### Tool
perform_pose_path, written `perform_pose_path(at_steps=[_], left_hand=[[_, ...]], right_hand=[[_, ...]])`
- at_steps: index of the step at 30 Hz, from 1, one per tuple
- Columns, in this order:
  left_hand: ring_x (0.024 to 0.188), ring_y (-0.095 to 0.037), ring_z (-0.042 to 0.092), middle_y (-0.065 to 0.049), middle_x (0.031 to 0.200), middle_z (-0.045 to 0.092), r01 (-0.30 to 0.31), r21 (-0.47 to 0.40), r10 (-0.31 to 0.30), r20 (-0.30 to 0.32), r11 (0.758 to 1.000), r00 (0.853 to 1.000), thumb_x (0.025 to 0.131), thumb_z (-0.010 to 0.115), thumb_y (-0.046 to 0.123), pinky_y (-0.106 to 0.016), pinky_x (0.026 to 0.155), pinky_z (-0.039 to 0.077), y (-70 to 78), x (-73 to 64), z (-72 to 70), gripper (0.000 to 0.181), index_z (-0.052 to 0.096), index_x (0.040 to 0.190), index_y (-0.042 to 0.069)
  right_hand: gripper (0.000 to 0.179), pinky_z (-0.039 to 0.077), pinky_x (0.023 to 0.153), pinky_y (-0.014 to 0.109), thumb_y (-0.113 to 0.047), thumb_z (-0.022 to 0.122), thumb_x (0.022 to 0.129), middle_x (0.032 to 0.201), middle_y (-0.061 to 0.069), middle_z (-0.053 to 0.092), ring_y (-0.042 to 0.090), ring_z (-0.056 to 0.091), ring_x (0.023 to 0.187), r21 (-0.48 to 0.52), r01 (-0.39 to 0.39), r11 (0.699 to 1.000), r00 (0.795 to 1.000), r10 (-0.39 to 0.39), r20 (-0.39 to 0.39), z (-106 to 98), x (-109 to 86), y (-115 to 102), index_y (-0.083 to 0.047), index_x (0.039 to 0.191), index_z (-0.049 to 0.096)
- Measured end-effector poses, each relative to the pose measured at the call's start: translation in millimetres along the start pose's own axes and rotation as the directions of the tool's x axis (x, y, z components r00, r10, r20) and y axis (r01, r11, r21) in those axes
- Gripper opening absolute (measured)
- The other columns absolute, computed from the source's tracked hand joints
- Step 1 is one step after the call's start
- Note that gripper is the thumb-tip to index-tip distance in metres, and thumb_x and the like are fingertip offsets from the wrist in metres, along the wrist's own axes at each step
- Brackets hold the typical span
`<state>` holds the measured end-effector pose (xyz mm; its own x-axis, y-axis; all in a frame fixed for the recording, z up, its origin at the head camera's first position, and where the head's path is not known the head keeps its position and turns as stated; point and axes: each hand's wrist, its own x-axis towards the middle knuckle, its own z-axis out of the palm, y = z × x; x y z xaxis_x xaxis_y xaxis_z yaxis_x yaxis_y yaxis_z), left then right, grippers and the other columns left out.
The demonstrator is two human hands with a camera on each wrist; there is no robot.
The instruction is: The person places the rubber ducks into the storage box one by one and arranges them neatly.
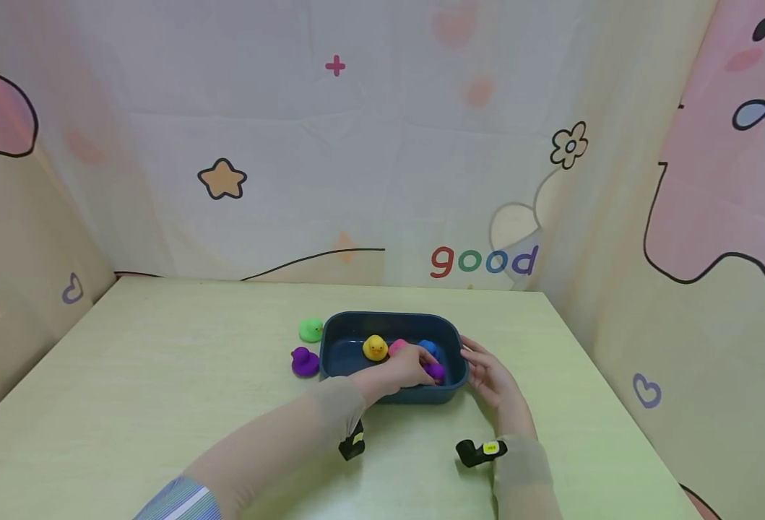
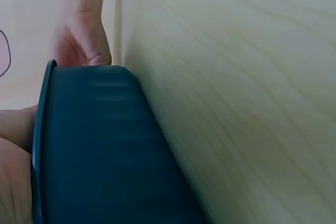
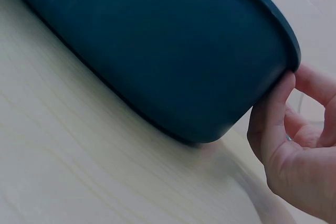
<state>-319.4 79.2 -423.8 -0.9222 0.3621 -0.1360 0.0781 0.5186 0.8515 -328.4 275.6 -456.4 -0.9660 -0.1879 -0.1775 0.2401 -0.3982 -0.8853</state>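
Observation:
My left hand (image 1: 411,367) reaches down into a dark blue rectangular bin (image 1: 391,395), its fingers around a purple rubber duck (image 1: 434,372) near the right end. Beside that hand in the bin are a yellow duck (image 1: 375,348), a pink duck (image 1: 398,347) partly covered by the hand, and a blue duck (image 1: 429,347). The right hand (image 1: 494,379) rests its fingertips against the outside of the bin's right end. In the right wrist view, thumb and fingers (image 3: 274,111) touch just under the rim. The bin wall hides the left fingertips in the left wrist view.
Left of the bin on the pale wooden table (image 1: 161,375) sit a green duck (image 1: 310,330) and another purple duck (image 1: 305,362). Printed cloth (image 1: 382,159) hangs behind and along both sides. Black wrist mounts (image 1: 480,452) stick out from the sleeves.

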Motion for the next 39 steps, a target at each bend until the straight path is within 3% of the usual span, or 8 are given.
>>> perform_pose_path(at_steps=[11, 18, 25, 28, 34, 39], left_hand=[[0.088, -0.017, 0.055, -0.006, 0.096, 0.065, 0.023, 0.120, -0.021, -0.025, 0.993, 0.999, 0.082, 0.077, 0.009, -0.029, 0.080, 0.056, -1.1, 2.3, 4.5, 0.019, 0.072, 0.101, 0.006], [0.088, -0.018, 0.054, -0.007, 0.097, 0.065, 0.059, 0.135, -0.057, -0.021, 0.989, 0.998, 0.084, 0.076, 0.009, -0.030, 0.082, 0.055, 2.0, 0.2, 4.6, 0.018, 0.072, 0.100, 0.005], [0.086, -0.017, 0.052, -0.007, 0.093, 0.065, 0.057, 0.136, -0.055, -0.015, 0.989, 0.998, 0.082, 0.077, 0.008, -0.025, 0.073, 0.051, 1.0, -0.3, 3.3, 0.014, 0.074, 0.094, 0.003], [0.088, -0.018, 0.052, -0.007, 0.095, 0.065, 0.061, 0.118, -0.062, 0.008, 0.991, 0.998, 0.083, 0.076, 0.008, -0.028, 0.077, 0.053, 1.7, -1.0, 1.3, 0.014, 0.073, 0.096, 0.004], [0.090, -0.018, 0.055, -0.008, 0.102, 0.067, 0.005, 0.210, -0.021, 0.076, 0.978, 0.997, 0.085, 0.075, 0.013, -0.032, 0.085, 0.054, 6.9, -5.7, -10.3, 0.022, 0.071, 0.105, 0.005], [0.091, -0.018, 0.056, -0.007, 0.102, 0.066, -0.082, 0.236, 0.047, 0.152, 0.968, 0.987, 0.085, 0.076, 0.018, -0.034, 0.088, 0.053, 9.1, -9.4, -33.1, 0.028, 0.069, 0.108, 0.004]], right_hand=[[0.024, 0.052, 0.066, 0.016, -0.002, 0.039, 0.102, 0.089, -0.005, 0.068, 0.005, 0.064, 0.073, 0.008, -0.012, 1.000, 1.000, 0.012, 0.012, 3.6, -4.5, -3.6, -0.016, 0.113, 0.054], [0.028, 0.052, 0.066, 0.015, -0.002, 0.039, 0.102, 0.089, -0.006, 0.069, 0.004, 0.064, 0.073, 0.002, 0.010, 1.000, 1.000, -0.010, -0.001, -1.1, 1.3, 1.0, -0.020, 0.107, 0.060], [0.027, 0.052, 0.066, 0.014, -0.002, 0.039, 0.103, 0.089, -0.006, 0.069, 0.004, 0.064, 0.073, -0.004, 0.011, 1.000, 1.000, -0.011, 0.006, -1.4, 1.1, 1.4, -0.019, 0.109, 0.059], [0.026, 0.052, 0.067, 0.015, -0.002, 0.039, 0.103, 0.089, -0.006, 0.069, 0.004, 0.064, 0.073, 0.002, 0.003, 1.000, 1.000, -0.003, 0.004, -1.1, 0.6, 0.4, -0.019, 0.110, 0.058], [0.024, 0.053, 0.068, 0.015, -0.003, 0.039, 0.103, 0.090, -0.006, 0.069, 0.004, 0.065, 0.075, 0.012, -0.018, 1.000, 1.000, 0.018, 0.001, -1.5, 1.4, -0.7, -0.017, 0.114, 0.055], [0.028, 0.053, 0.066, 0.015, -0.001, 0.038, 0.103, 0.089, -0.005, 0.069, 0.005, 0.065, 0.074, 0.025, -0.010, 1.000, 1.000, 0.010, 0.026, -2.3, 2.0, -0.8, -0.018, 0.111, 0.058]])
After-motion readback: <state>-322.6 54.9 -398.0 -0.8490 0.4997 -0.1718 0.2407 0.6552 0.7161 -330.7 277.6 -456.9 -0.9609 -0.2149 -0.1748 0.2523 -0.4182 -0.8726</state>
